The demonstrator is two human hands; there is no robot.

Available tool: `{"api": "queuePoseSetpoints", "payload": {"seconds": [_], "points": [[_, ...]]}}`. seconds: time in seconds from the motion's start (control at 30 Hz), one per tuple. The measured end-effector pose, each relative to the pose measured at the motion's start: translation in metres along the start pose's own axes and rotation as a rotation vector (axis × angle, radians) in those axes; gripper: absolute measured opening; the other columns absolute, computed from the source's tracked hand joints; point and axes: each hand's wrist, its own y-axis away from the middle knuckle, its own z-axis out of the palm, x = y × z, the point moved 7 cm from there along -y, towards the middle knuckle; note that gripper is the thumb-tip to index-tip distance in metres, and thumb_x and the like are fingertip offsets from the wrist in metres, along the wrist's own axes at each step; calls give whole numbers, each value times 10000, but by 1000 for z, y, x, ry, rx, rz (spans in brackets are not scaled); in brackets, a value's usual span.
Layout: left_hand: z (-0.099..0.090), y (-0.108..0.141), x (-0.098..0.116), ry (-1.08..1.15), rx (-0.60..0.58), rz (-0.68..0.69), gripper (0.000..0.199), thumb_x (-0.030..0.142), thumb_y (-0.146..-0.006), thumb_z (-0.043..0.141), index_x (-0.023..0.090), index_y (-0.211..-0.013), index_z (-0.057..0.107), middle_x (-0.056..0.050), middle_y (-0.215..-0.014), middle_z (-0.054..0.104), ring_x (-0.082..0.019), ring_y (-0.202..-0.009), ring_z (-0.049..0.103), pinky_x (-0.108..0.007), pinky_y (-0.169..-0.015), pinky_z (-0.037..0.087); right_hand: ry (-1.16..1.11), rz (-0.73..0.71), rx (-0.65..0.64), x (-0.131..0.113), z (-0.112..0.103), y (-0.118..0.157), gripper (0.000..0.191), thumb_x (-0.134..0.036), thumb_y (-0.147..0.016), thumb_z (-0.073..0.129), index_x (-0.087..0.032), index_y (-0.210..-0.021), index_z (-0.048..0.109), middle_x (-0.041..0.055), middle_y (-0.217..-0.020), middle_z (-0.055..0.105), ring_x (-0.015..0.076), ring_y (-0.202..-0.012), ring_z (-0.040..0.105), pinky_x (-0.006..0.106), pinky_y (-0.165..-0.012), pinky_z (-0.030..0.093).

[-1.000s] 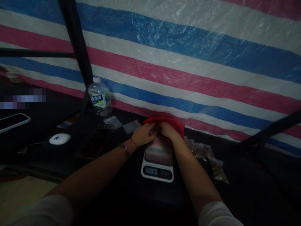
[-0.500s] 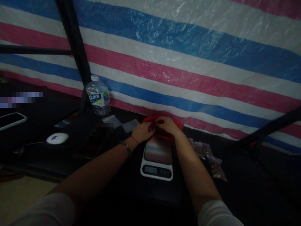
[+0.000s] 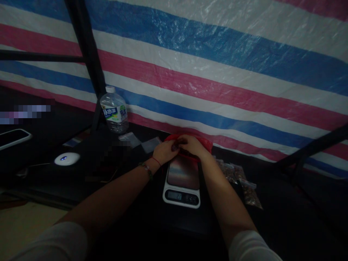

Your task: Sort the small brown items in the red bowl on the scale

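Note:
My left hand [image 3: 165, 150] and my right hand [image 3: 191, 145] meet at the far end of a white kitchen scale [image 3: 181, 200] with a shiny metal plate. Both hands are closed, fingertips bent together; whatever is between them is dark and too small to make out. Around and behind my fingers lies a red plastic bag [image 3: 204, 143], its contents mostly hidden. The scale's display is lit with digits. To the left of my left hand are flat clear plastic bags [image 3: 150, 145]. Beyond my right forearm rest several filled zip bags [image 3: 250, 194] with brownish bits inside.
A large clear bottle [image 3: 114, 110] with a white cap stands back left, beside a dark metal post [image 3: 86, 47]. On the left are a white oval device [image 3: 66, 158] with a cable and a phone [image 3: 15, 138]. Striped plastic sheeting [image 3: 190, 79] hangs behind the black table.
The digits on the scale's display have changed. My hands shift only slightly and stay closed together over the red bag.

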Motion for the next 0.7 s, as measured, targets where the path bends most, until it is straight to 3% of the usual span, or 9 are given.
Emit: {"api": "queuePoseSetpoints", "payload": {"seconds": [0.17,0.37,0.57,0.7], "points": [[0,0,2,-29,-2,3,356,468,-848,542,221,-1094,617,-87,-1010,703,-276,-904,672,-343,-738,498,72,-28,29,-6,-2,0,307,-15,-708,586,-172,-956,677,38,-961,709,162,-891,659,291,-842,505],[1,0,0,-91,-11,-32,368,440,-864,512,225,-1156,574,-65,-1033,700,-234,-915,672,-302,-737,500,-57,-55,35,-5,4,-2,325,-7,-697,599,-176,-963,677,34,-948,701,158,-875,663,293,-823,516],[-1,1,-1,-87,9,-51,343,435,-871,501,231,-1138,572,-54,-1009,706,-227,-904,681,-292,-736,497,111,-65,106,-10,-2,-2,180,-37,-715,612,-166,-822,678,20,-829,678,152,-763,622,282,-744,493],[-1,0,-1,-53,24,-64,374,467,-856,520,229,-1141,564,-57,-999,709,-237,-889,686,-293,-707,494,104,-101,93,-18,-3,-1,227,-33,-764,545,-159,-872,699,42,-889,697,166,-831,631,288,-792,483]]}}
